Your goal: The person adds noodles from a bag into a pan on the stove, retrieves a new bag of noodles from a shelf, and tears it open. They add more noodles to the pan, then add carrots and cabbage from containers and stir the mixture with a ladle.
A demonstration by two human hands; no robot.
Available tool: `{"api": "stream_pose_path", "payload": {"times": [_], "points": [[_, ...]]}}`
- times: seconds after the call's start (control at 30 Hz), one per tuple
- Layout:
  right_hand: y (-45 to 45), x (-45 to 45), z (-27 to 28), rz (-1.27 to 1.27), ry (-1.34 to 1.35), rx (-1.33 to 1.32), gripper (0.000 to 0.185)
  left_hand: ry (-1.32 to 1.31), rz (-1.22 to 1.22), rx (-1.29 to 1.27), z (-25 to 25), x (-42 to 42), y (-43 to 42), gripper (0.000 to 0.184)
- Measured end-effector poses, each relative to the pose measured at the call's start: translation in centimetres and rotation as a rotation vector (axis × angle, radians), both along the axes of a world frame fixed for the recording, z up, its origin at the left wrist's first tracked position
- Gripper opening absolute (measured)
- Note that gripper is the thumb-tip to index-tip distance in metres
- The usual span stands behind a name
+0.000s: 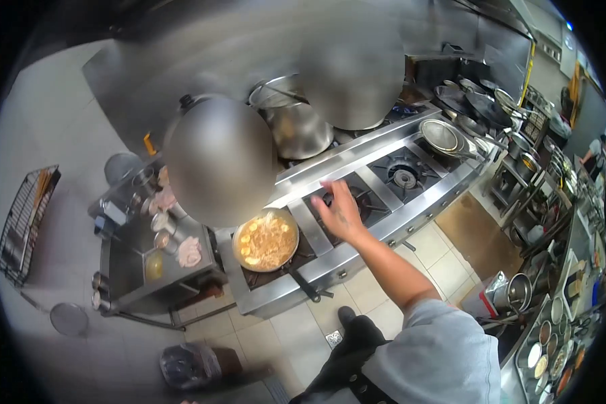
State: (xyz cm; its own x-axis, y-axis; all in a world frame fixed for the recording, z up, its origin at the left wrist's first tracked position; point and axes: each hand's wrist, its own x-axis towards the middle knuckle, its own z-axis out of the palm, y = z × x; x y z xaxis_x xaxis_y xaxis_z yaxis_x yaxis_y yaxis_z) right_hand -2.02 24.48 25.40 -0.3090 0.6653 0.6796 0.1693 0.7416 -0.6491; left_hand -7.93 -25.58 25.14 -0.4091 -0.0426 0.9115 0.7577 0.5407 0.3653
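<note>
My right hand (338, 214) reaches over the stove, above a middle burner, with thumb and fingers apart and nothing in it. To its left, a round pan (241, 261) rests on the front left burner, its dark handle pointing toward the front edge. The pan holds orange-brown food (271, 237) with pale yellow pieces. My hand is apart from the pan. My left hand does not show clearly; only a tiny skin-toned sliver appears at the bottom edge, too small to identify.
Large pots (301, 131) stand behind the front burners. Strainers (440, 135) and dark pans (488, 110) are at the back right. A metal side counter (131, 273) at left holds containers and pale pink food (190, 252). Shelves with cookware line the right; another person (594, 151) is far right.
</note>
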Motion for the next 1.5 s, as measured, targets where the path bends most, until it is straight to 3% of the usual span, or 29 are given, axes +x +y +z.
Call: {"api": "stream_pose_path", "payload": {"times": [0.1,0.13,0.17,0.2,0.27,0.33,0.4,0.53,0.67,0.77,0.83,0.9,0.93,0.97,1.07,1.13,1.2,1.27,1.4,1.47,1.5], "points": [[7.9,-2.6,5.3,-0.061,0.112,0.064,0.040,-1.006,-0.257,0.017,-6.6,0.8,6.3,0.011],[11.1,-4.0,6.5,-0.098,0.123,0.127,0.041,-1.280,-0.559,0.246,-15.2,-1.4,6.0,0.010],[14.3,-5.5,7.6,-0.136,0.130,0.186,0.042,-1.566,-0.579,0.076,-16.1,-1.1,8.8,0.013],[17.3,-7.2,8.6,-0.209,0.074,0.197,0.042,-1.859,-0.461,0.187,-17.5,-0.6,12.0,0.026],[23.0,-9.9,10.0,-0.284,0.012,0.195,0.042,-1.914,-0.653,0.271,-18.0,0.1,17.4,0.045],[27.8,-12.7,10.9,-0.453,-0.279,0.094,0.047,-1.956,-0.688,0.213,-19.6,-1.1,21.6,0.046],[32.6,-15.6,10.3,-0.462,-0.444,0.051,0.048,-1.981,-0.717,0.206,-21.1,-2.3,24.4,0.048],[37.0,-19.5,9.1,-0.283,-0.601,-0.179,0.046,-2.194,-0.938,0.440,-23.5,-3.9,27.5,0.042],[37.5,-22.2,9.2,-0.256,-0.627,-0.160,0.042,-2.307,-1.101,0.484,-23.6,-3.9,29.2,0.034],[37.5,-21.9,10.6,-0.118,-0.652,-0.128,0.033,-2.366,-0.990,0.521,-25.1,-3.7,29.6,0.033],[37.1,-21.1,11.3,-0.094,-0.472,-0.368,0.032,-2.408,-0.909,0.500,-26.4,-3.5,29.8,0.032],[35.4,-19.0,10.8,0.139,-0.215,-0.675,0.033,-2.388,-0.903,0.526,-26.0,-3.5,30.3,0.029],[37.2,-20.1,6.1,0.004,-0.170,-0.386,0.036,-2.372,-0.898,0.535,-25.6,-3.2,30.4,0.027],[33.9,-18.0,5.8,0.122,-0.138,-0.334,0.030,-2.320,-0.891,0.491,-24.9,-3.0,30.6,0.028],[23.4,-9.6,4.9,0.626,0.131,-0.827,0.014,-2.266,-0.869,0.435,-23.2,-2.7,30.9,0.030],[17.5,-4.3,4.2,0.789,0.137,-1.018,0.032,-2.205,-0.921,0.402,-24.1,-2.6,30.8,0.032],[11.9,0.5,3.9,0.735,-0.091,-0.841,0.036,-2.192,-0.933,0.413,-24.0,-2.4,30.7,0.032],[6.4,4.1,1.7,0.725,-0.089,-0.956,0.038,-2.177,-0.955,0.415,-24.1,-2.5,30.7,0.032],[-2.1,7.3,-3.2,0.515,-0.421,-1.021,0.045,-2.131,-0.973,0.451,-25.2,-2.5,30.0,0.032],[-4.1,7.0,-9.7,0.413,-0.596,-0.621,0.048,-2.111,-0.970,0.433,-24.2,-2.6,29.4,0.033],[-5.4,6.1,-10.6,0.329,-0.680,-0.548,0.050,-2.126,-0.953,0.434,-23.9,-2.7,29.1,0.032]]}}
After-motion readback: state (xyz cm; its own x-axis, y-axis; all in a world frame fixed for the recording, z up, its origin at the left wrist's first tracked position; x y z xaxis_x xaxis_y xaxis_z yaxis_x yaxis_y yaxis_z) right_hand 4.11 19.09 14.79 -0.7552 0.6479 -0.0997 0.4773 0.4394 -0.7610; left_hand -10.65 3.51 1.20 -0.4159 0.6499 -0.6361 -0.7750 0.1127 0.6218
